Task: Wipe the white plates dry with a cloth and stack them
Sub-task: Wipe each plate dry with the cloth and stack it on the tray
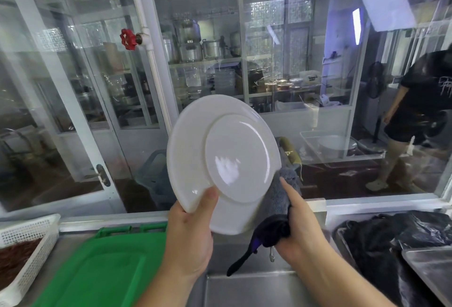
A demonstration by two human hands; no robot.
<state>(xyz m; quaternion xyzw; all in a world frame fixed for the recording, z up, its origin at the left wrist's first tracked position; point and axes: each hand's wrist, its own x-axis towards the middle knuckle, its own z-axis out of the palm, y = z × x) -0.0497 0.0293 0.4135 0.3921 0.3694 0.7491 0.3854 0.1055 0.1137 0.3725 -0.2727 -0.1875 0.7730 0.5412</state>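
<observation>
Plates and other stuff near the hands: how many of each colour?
White: 2, the plate and basket
Green: 1, the board
Grey: 1, the cloth
Red: 1, the valve wheel
Total: 5

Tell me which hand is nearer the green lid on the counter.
Left. The left hand grips the plate just above and right of the green lid; the right hand, holding the cloth, is further right, beyond the plate.
</observation>
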